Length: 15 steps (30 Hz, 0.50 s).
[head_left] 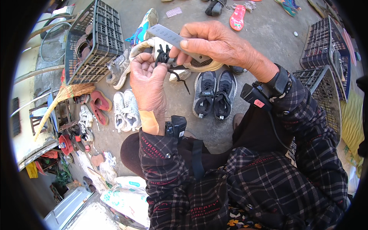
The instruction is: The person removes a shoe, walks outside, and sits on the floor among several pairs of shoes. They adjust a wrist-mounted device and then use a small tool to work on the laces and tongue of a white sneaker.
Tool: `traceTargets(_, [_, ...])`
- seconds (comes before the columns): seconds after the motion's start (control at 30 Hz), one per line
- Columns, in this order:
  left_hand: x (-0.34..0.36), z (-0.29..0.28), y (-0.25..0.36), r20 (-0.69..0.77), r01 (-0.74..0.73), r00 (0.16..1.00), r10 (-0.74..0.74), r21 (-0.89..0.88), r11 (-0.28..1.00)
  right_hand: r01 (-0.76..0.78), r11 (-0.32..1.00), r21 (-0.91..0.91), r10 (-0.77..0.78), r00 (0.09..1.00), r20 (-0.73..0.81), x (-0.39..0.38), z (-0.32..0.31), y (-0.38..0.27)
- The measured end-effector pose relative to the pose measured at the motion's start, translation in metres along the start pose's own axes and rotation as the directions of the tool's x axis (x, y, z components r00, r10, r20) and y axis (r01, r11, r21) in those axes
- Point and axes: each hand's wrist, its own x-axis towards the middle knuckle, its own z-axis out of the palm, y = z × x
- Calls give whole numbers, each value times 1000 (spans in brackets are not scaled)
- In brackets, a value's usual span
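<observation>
My left hand (147,82) pinches the black laces (163,55) of a white and beige shoe (140,50), its fingertips against the shoe's upper. One loose lace end dangles below. Above it, my right hand (218,46) grips a flat grey strip (163,33) with printed lettering between thumb and fingers, over the shoe; whether the strip is attached to the shoe I cannot tell. Just below my hands a pair of grey-black sneakers (205,94) stands on the concrete, and a pair of white sneakers (126,109) is to their left.
Black plastic crates stand at upper left (96,38) and right (314,46). A straw broom (73,92) leans at left near red shoes (100,107) and several other shoes. A pink insole (237,18) lies ahead on the concrete floor (268,46). White sacks (126,199) lie at lower left.
</observation>
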Motion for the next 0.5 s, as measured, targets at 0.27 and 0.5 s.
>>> traceTargets(0.27, [-4, 12, 1, 58, -60, 997, 55, 74, 995, -72, 996, -56, 72, 997, -4, -4, -4, 2])
traceTargets(0.5, [-1, 12, 4, 88, -99, 993, 79, 266, 959, 92, 960, -264, -128, 984, -123, 0, -6, 12])
